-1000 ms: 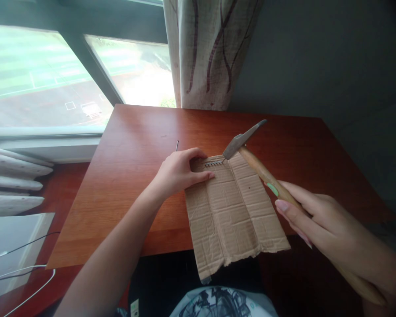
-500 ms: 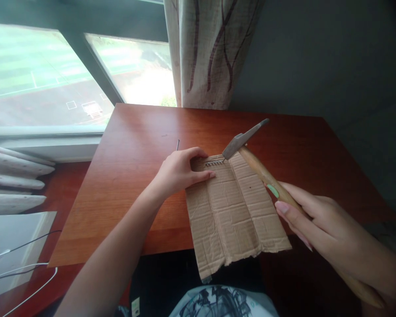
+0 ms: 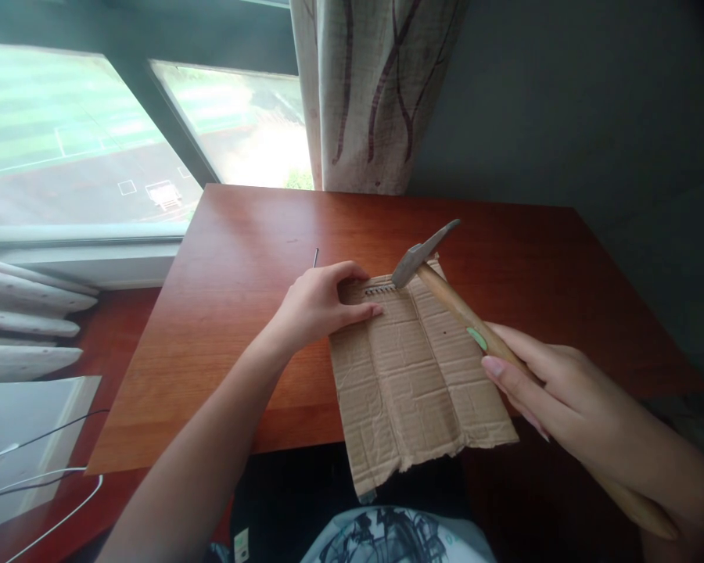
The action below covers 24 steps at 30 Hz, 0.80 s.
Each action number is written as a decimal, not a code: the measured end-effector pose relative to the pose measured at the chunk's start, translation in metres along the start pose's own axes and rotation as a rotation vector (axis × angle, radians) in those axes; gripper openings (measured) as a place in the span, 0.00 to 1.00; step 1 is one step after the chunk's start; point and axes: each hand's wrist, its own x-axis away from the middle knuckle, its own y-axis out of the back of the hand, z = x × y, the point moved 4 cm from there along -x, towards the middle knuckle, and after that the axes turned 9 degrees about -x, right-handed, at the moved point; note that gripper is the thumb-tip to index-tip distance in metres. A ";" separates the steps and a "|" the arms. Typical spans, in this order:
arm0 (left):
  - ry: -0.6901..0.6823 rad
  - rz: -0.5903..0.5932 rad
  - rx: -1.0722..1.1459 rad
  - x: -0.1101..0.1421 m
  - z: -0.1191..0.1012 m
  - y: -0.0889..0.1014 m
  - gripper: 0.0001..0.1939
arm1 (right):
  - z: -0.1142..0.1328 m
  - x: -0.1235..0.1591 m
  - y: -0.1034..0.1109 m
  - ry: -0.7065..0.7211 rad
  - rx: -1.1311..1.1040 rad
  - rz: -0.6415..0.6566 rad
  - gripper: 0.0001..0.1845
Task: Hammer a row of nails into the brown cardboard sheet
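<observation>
A creased piece of brown cardboard (image 3: 414, 375) lies on the reddish wooden table (image 3: 246, 258), its near edge hanging over the table's front. A short row of nails (image 3: 378, 290) stands in the cardboard's far edge. My left hand (image 3: 320, 305) rests curled on the cardboard's far left corner, fingers beside the nails, pressing it down. My right hand (image 3: 569, 399) is closed round the wooden handle of a hammer (image 3: 446, 293). The hammer's metal head (image 3: 418, 254) sits just at the right end of the nail row.
One loose nail (image 3: 315, 257) lies on the table beyond my left hand. A patterned curtain (image 3: 375, 86) hangs behind the table beside a window (image 3: 123, 133). Thin cables (image 3: 41, 469) and white slats (image 3: 23, 320) are at the left.
The hammer head has shifted a little left and down toward the row of nails. My left hand has stayed on the cardboard.
</observation>
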 end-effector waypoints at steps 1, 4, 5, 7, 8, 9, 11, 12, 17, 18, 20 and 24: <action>-0.003 0.001 0.002 0.000 0.000 0.000 0.21 | 0.000 0.001 0.000 -0.007 -0.010 -0.003 0.25; -0.010 0.001 0.004 0.000 -0.001 0.001 0.20 | 0.000 0.003 0.001 -0.022 -0.022 -0.013 0.27; -0.009 -0.001 0.003 0.000 -0.001 0.001 0.20 | -0.001 0.003 0.000 -0.021 -0.020 -0.010 0.27; -0.004 -0.003 0.000 0.001 -0.001 0.001 0.20 | -0.002 0.001 -0.002 -0.017 -0.010 0.011 0.26; -0.003 -0.004 0.000 0.001 0.000 0.001 0.20 | -0.003 0.000 -0.004 -0.013 -0.006 0.021 0.25; -0.003 -0.005 0.000 0.001 0.000 0.000 0.20 | -0.003 0.000 -0.005 -0.011 -0.005 0.029 0.25; -0.006 -0.004 0.003 0.001 0.000 0.000 0.20 | -0.005 0.000 -0.004 -0.015 -0.016 0.029 0.24; -0.008 -0.003 0.005 0.001 0.000 0.000 0.20 | -0.005 0.000 -0.003 -0.019 -0.023 0.018 0.25; -0.002 -0.006 -0.002 0.001 -0.001 0.001 0.20 | -0.002 0.006 0.007 -0.020 -0.039 -0.053 0.23; 0.002 -0.008 -0.001 0.001 -0.002 0.002 0.20 | -0.002 0.006 0.008 -0.016 -0.038 -0.065 0.22; 0.009 -0.019 0.007 0.003 -0.003 0.003 0.21 | -0.003 0.006 0.009 -0.017 -0.041 -0.072 0.19; 0.017 -0.072 0.072 0.005 -0.004 0.004 0.25 | -0.016 0.008 0.007 -0.060 -0.094 -0.082 0.18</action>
